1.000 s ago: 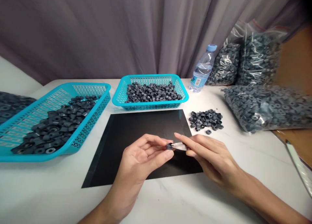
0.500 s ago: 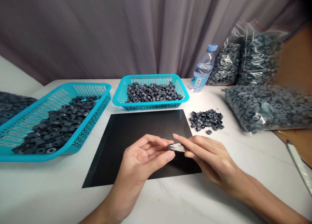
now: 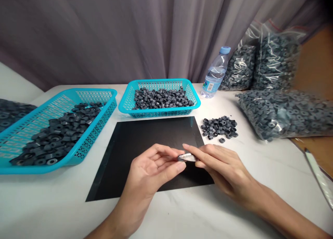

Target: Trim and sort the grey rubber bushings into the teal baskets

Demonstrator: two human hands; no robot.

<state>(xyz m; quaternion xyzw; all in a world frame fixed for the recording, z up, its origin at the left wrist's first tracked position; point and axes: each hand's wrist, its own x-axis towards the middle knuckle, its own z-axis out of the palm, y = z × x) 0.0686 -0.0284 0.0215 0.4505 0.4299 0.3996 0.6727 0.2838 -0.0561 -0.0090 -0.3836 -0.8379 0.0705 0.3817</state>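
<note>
Over the black mat [image 3: 145, 138], my left hand [image 3: 153, 171] pinches a small dark grey plastic ring [image 3: 179, 158] between thumb and fingers. My right hand [image 3: 227, 166] is closed on a short silver metal tool with a tapered tip [image 3: 189, 157]. That tip meets the ring, and I cannot tell whether it reaches inside it. The rest of the tool is hidden in my right hand, so its exact kind does not show. A loose pile of similar grey rings [image 3: 220, 127] lies on the white table beyond my right hand.
Two blue plastic baskets hold many grey rings: one at the left [image 3: 78, 154], one at the back [image 3: 158, 112]. A water bottle [image 3: 214, 76] stands behind the pile. Clear bags of grey pieces [image 3: 288, 114] fill the right; another bag [image 3: 14, 112] is far left.
The silver tool looks slightly turned at the ring, its two edges less separate than before. Both hands keep nearly the same place and grip; the view has shifted a little.
</note>
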